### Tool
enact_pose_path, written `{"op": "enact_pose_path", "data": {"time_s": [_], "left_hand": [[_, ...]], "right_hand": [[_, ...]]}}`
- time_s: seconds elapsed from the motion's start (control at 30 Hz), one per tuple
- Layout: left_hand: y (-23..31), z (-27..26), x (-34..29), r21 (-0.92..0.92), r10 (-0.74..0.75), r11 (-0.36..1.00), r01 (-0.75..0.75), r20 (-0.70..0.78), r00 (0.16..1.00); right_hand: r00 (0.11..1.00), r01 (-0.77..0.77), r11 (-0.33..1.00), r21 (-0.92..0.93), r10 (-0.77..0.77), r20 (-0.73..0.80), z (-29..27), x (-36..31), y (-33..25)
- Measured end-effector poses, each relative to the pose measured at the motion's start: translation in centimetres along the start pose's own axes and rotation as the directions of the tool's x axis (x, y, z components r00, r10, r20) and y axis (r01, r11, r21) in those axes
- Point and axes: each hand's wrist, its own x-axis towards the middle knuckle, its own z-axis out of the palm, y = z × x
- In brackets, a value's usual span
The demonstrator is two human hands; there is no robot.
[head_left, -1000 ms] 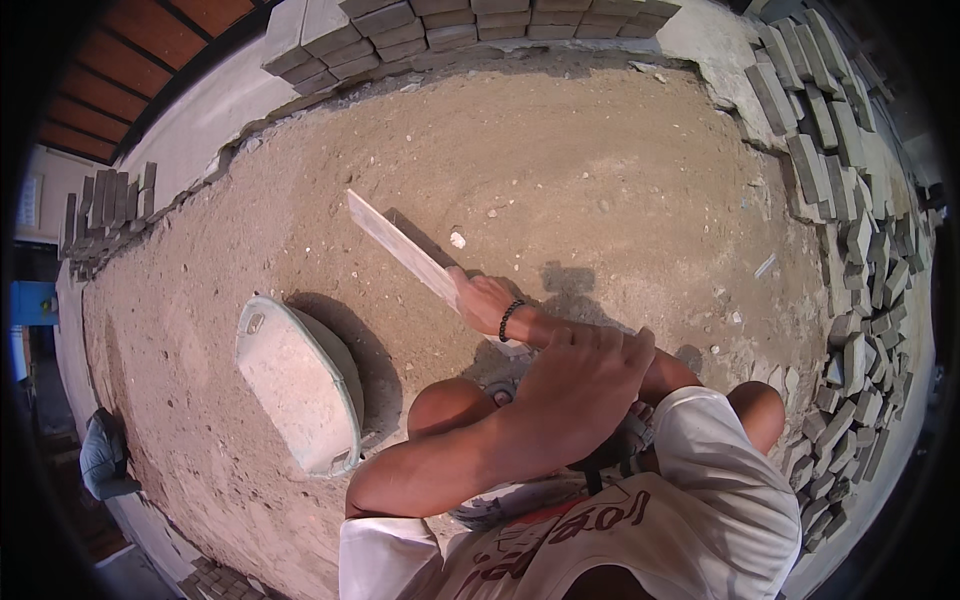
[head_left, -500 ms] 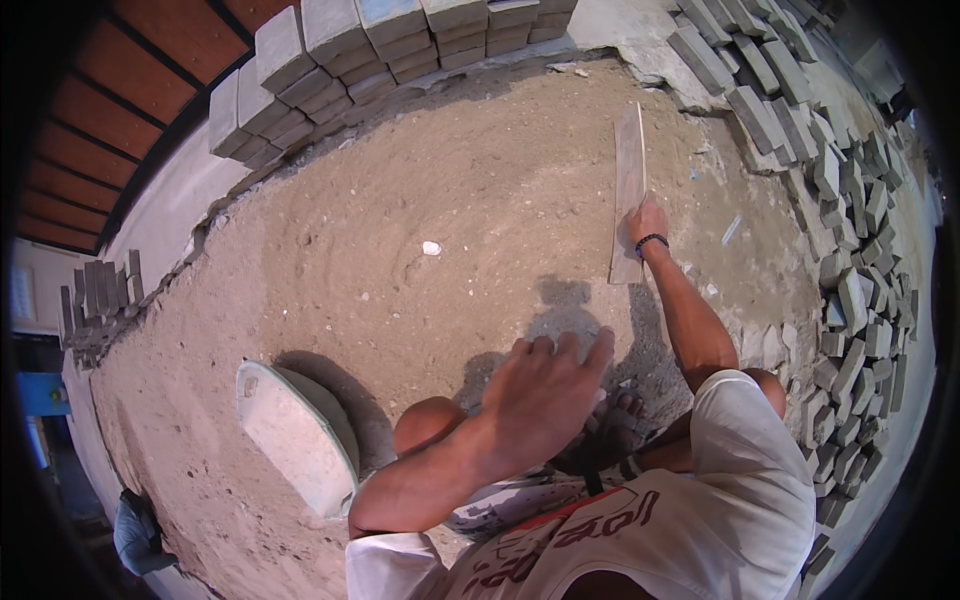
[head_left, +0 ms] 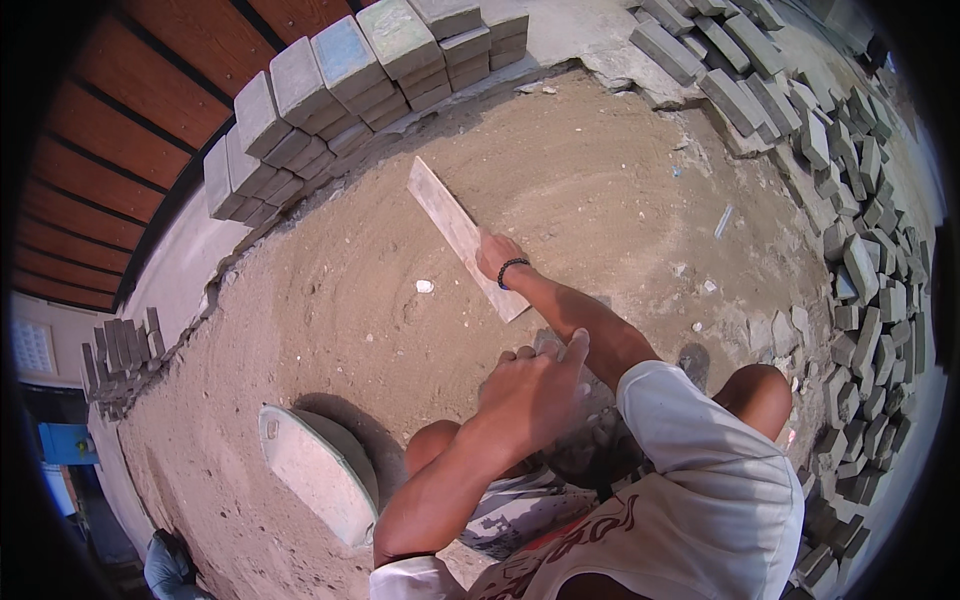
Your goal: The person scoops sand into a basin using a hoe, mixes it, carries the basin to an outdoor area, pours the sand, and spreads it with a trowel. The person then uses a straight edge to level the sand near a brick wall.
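My right hand point(head_left: 499, 260) is closed on the lower part of a flat wooden board point(head_left: 445, 213), a dark beaded bracelet on its wrist. The board lies slanted on the sand, its far end toward the upper left. Curved smoothing marks run across the sandy ground point(head_left: 600, 190) beside it. My left hand point(head_left: 530, 395) hangs over my bent knees near the right forearm, fingers loosely bent and the index finger apart. No object shows in it, though its palm is hidden. A pale tub point(head_left: 270, 430) with a greenish rim stands on the sand to the left.
Grey paving blocks point(head_left: 345, 65) are stacked along the broken concrete edge at the far left. Loose blocks point(head_left: 870, 270) lie heaped down the right side. A smaller stack point(head_left: 125, 345) stands at left, near a brown slatted gate point(head_left: 130, 130). A white stone point(head_left: 424, 286) lies on the sand.
My right hand has swept the board leftward across the sand, and the board has turned from nearly upright in view to slanting left. The left hand stays near the knees.
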Motion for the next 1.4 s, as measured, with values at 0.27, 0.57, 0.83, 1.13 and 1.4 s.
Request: {"op": "enact_pose_path", "data": {"time_s": [0.27, 0.57, 0.83, 1.13, 1.4], "left_hand": [[-1.0, -0.5, -0.2, -0.011, 0.005, 1.0, -0.004, 0.031, 1.0], [-1.2, 0.2, 1.0, -0.006, 0.136, 0.991, -0.136, -0.038, 0.99], [-1.8, 2.2, 2.4, 0.025, 0.199, 0.98, -0.198, -0.104, 0.974], [-2.6, 2.0, 0.9, -0.003, 0.212, 0.976, -0.218, -0.22, 0.952], [-4.3, 1.4, -0.8, -0.06, 0.179, 0.976, -0.209, -0.321, 0.93]], "right_hand": [[0.872, -0.336, 0.941, 0.044, 0.329, -0.363, -11.5, 0.7, 15.8], [0.727, -0.507, 0.853, -0.122, 0.347, -0.593, -23.8, -3.0, 29.2], [0.943, 0.027, 0.988, -0.153, -0.076, -0.325, -19.6, -3.7, 22.6], [0.91, -0.063, 0.982, -0.178, -0.017, -0.415, -12.9, 2.9, 13.5], [0.949, 0.053, 0.984, -0.167, -0.102, -0.298, 0.2, 6.7, -1.4]]}}
